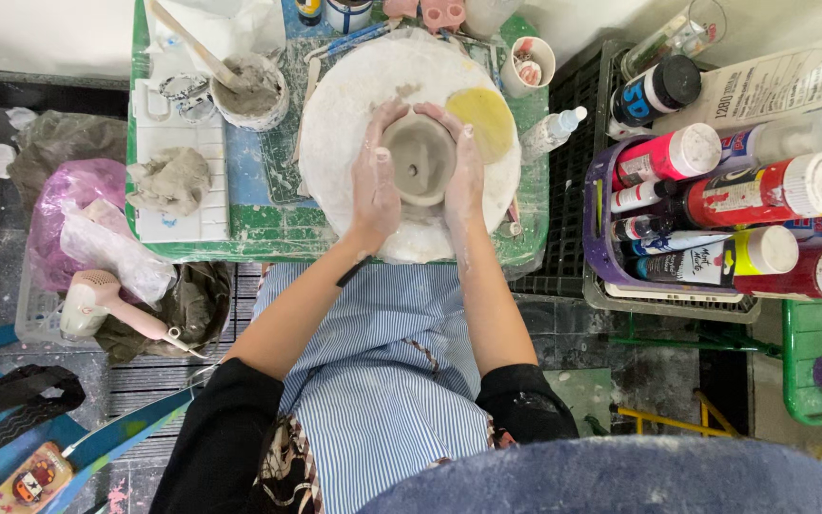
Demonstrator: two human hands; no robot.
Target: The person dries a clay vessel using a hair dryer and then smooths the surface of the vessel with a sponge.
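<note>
Risk: wet clay bowl (418, 160) likely thin-walled; uneven squeeze from either side could warp or collapse the rim; slick clay on fingers could let it slip.
Risk 2: yellow sponge (480, 119) just beside the right hand, upper centre-right; a knock could drag it into the wall.
Left hand (374, 181): clay-smeared, fingers curved and half closed around the bowl's left side, thumb up at the rim; touching, not lifting as far as visible.
Right hand (461, 171): same pose mirrored, cupped on the right side, fingertips meeting the left hand's near the top rim.
Bowl place: centre top of frame, sitting on white round wheel plate (335, 143), between both palms.
Plate place: on green tray table (240, 238).
Around: lump of grey clay (171, 181) on a white board, upper left; cup of slip (251, 90) with a stick, upper left; purple basket (599, 190) of paint bottles, right; pink hair dryer (107, 300), lower left.
Lap: striped blue apron (382, 381), bottom centre.
</note>
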